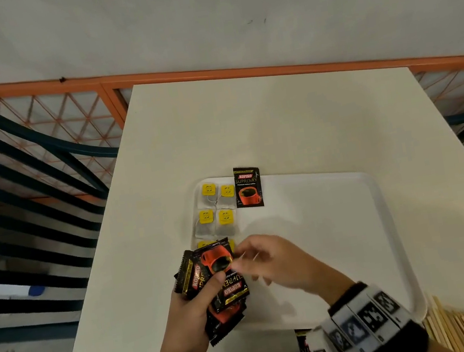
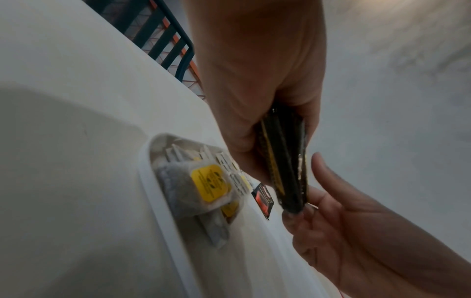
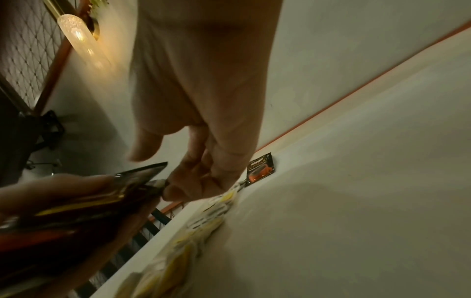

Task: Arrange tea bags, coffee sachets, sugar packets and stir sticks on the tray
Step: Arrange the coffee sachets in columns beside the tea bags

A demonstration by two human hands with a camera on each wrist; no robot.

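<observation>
Left hand (image 1: 186, 321) gripped a fanned stack of black coffee sachets (image 1: 216, 283) — right hand (image 1: 279, 262) pinched the top one's edge over the white plastic tray (image 1: 381, 213).

A café: white table (image 1: 277, 126), orange mesh railing (image 1: 65, 116), pendant lamp (image 3: 79, 36).

1. You face a pale wall (image 1: 200, 14) above an orange rail (image 1: 239, 70) with lattice mesh (image 1: 50, 118).
2. The white table (image 1: 277, 126) sits against it — dark slatted chairs (image 1: 15, 184) at your left.
3. A glowing lamp (image 3: 79, 38) — perhaps glass — hangs in the right wrist view.
</observation>
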